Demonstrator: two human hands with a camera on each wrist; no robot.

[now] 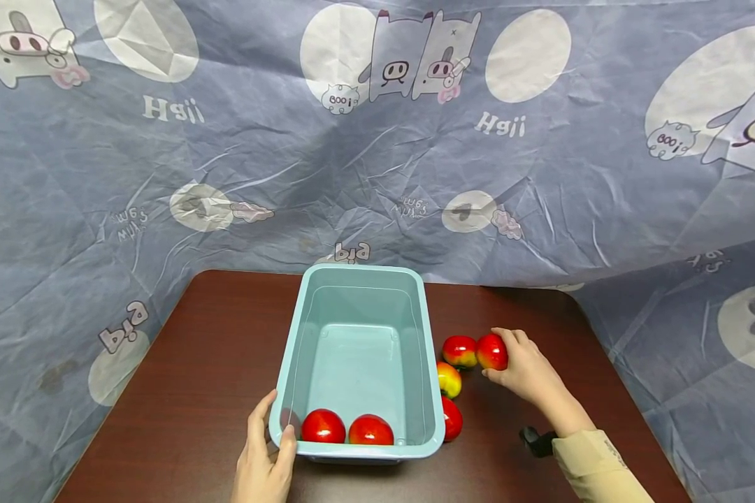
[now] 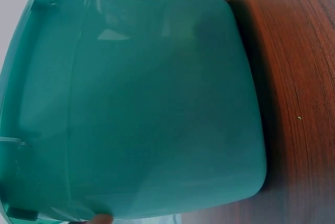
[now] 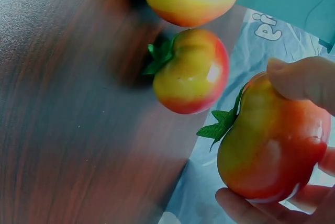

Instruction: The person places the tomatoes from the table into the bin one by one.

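Observation:
My right hand (image 1: 531, 370) grips a red tomato (image 1: 492, 351) to the right of a light teal plastic bin (image 1: 429, 349). In the right wrist view this held tomato (image 3: 267, 145) shows a yellow-green side and green leaves, with thumb and fingers around it. Left of it stand a red-and-yellow tomato (image 1: 459, 351), a yellower one (image 1: 449, 381) and a red one (image 1: 452, 419) partly hidden by the bin. My left hand (image 1: 265, 450) holds the bin's near left corner, thumb over the rim. Inside, two red tomatoes (image 1: 323, 426) lie along the near wall.
The bin stands on a dark brown wooden table (image 1: 226, 335). A grey-blue cloth (image 1: 352, 175) with cartoon pigs hangs behind the table and along its sides. Beside the right sleeve (image 1: 594, 461) is a small black object (image 1: 535, 441).

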